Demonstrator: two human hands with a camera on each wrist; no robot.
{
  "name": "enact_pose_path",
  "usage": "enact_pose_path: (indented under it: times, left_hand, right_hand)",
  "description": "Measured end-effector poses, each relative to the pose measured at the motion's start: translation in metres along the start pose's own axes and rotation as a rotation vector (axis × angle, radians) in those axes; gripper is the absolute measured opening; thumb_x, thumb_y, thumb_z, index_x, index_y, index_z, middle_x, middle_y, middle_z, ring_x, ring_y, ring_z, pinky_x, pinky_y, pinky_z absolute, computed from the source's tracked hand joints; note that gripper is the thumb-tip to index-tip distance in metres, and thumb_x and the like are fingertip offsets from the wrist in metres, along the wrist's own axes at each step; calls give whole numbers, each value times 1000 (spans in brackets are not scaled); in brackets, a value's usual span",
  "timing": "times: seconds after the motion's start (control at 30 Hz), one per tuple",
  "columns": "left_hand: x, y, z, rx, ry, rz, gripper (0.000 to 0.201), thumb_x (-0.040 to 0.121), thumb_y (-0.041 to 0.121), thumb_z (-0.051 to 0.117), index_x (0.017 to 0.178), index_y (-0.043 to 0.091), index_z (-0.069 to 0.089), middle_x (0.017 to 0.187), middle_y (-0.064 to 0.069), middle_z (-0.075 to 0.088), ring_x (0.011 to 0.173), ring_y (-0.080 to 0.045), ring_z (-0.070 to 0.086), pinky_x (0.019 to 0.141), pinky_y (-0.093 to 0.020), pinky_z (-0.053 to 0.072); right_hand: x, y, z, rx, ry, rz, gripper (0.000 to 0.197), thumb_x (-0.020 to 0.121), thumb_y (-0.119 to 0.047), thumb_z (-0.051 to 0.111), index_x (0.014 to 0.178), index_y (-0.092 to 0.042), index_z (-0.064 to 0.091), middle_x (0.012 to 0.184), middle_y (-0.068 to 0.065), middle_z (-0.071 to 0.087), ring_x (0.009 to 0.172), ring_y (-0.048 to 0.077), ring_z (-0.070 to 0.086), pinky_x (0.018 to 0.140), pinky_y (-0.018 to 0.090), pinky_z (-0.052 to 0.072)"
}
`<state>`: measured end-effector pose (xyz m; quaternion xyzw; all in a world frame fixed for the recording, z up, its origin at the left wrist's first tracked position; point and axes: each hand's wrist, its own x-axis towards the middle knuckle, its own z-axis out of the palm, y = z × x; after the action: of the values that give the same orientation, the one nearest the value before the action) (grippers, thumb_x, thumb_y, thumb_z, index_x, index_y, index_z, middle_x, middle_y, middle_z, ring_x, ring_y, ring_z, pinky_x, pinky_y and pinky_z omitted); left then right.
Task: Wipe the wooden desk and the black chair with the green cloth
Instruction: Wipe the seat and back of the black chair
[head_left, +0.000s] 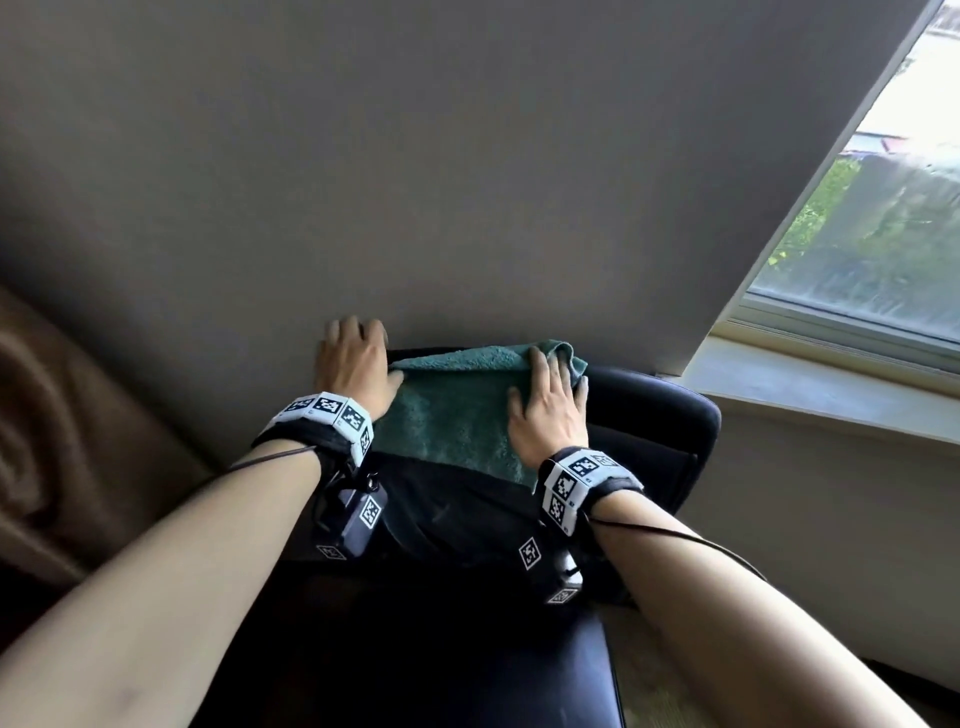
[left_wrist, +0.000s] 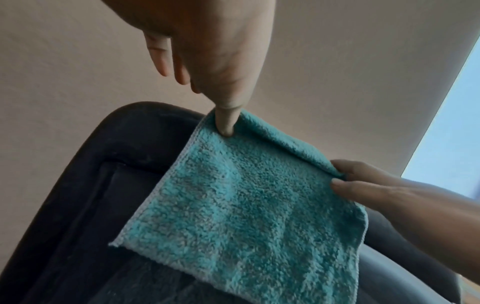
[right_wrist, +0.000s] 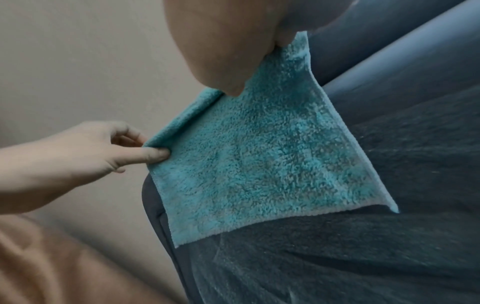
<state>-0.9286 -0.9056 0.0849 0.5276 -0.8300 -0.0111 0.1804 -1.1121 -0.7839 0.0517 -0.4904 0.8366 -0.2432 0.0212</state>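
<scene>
Nearest to the camera, two bare forearms reach forward, each with a wrist band (head_left: 326, 415) of black-and-white markers. Under them is the black chair (head_left: 649, 415); its backrest rises toward the hands and shows pale dusty streaks in the right wrist view.

The green cloth (head_left: 457, 410) hangs spread over the front of the backrest, and its upper edge is folded over the top of the chair. The lower edge hangs free against the backrest.

The left hand (head_left: 356, 364) holds the upper left corner of the cloth: the thumb (left_wrist: 227, 121) presses on the front and the fingers curl behind the chair top, so the corner is pinched. The right hand (head_left: 545, 410) holds the upper right corner in the same way, thumb on the front and fingers curled over the fold.

To the left of the chair is something brown and soft (head_left: 62, 415); I cannot tell what it is. Behind the chair is a plain grey wall (head_left: 415, 156). Far right, there is a window (head_left: 883, 234) with a pale sill and green plants outside.
</scene>
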Motion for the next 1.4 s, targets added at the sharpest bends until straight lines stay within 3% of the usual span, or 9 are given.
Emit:
enact_pose_path:
  times: [0.17, 0.27, 0.4, 0.57, 0.8, 1.03, 1.17, 1.3, 1.4]
  left_hand:
    - [19, -28, 10, -75, -177, -72, 68, 75, 67, 65, 121, 17, 55, 124, -9, 51, 118, -31, 45, 95, -39, 39]
    - [22, -41, 20, -292, -366, -105, 64, 78, 70, 57, 114, 17, 58, 115, -1, 59, 107, -27, 56, 82, -31, 43]
    - [17, -47, 43, -623, -242, -131, 49, 86, 58, 58, 107, 14, 59, 113, -8, 62, 106, -27, 58, 82, -27, 39]
    - [22, -46, 47, -932, -255, -227, 84, 82, 80, 20, 126, 21, 60, 132, -6, 59, 124, -22, 53, 108, -36, 38]
    - [18, -28, 46, -887, -195, -313, 56, 102, 51, 23, 138, 20, 51, 144, -7, 49, 134, -24, 42, 107, -26, 29]
    - [19, -16, 58, -809, -110, -207, 41, 104, 35, 31, 101, 3, 56, 109, -16, 62, 105, -33, 54, 81, -31, 34]
    - [17, -33, 63, -773, -45, -257, 36, 104, 31, 31, 98, 3, 53, 108, -19, 60, 103, -35, 53, 88, -36, 37]
    - [9, -46, 55, -758, -38, -308, 37, 105, 25, 29, 113, 1, 56, 125, -18, 58, 116, -33, 51, 93, -31, 32]
    - [7, -52, 50, -790, -73, -334, 37, 105, 23, 28, 121, 5, 56, 134, -15, 55, 122, -29, 49, 98, -28, 31]
  right_hand:
    - [11, -7, 11, -77, 41, 21, 60, 102, -43, 26, 157, -22, 10, 164, 0, 7, 150, 12, -6, 119, 43, -14]
    - [16, -15, 23, -118, 112, 40, 61, 102, -46, 25, 156, -21, 14, 164, 2, 8, 150, 13, -8, 119, 46, -14]
    - [26, -43, 47, -170, 195, 10, 63, 100, -49, 23, 154, -17, 22, 163, 5, 13, 150, 16, -8, 118, 49, -15]
    - [31, -116, 104, -258, 200, -303, 61, 93, -40, 30, 149, -14, 36, 156, 5, 31, 149, 22, 13, 116, 47, -17]
    - [49, -62, 87, -399, 320, -626, 45, 96, -37, 42, 130, -10, 57, 120, 8, 62, 110, 28, 57, 103, 40, 32]
    - [30, 45, 23, -468, 393, -222, 51, 99, -37, 28, 139, -11, 44, 135, 12, 52, 129, 29, 42, 118, 51, 12]
    - [45, 3, 54, -450, 497, -230, 49, 96, -28, 31, 135, -7, 50, 142, 11, 51, 141, 23, 36, 115, 47, 3]
    - [43, -87, 108, -477, 448, -652, 51, 95, -33, 38, 136, -8, 54, 142, 9, 53, 137, 22, 44, 113, 47, 14]
    - [38, -112, 124, -403, 366, -752, 57, 93, -40, 41, 138, -6, 52, 140, 12, 54, 132, 26, 48, 110, 43, 24]
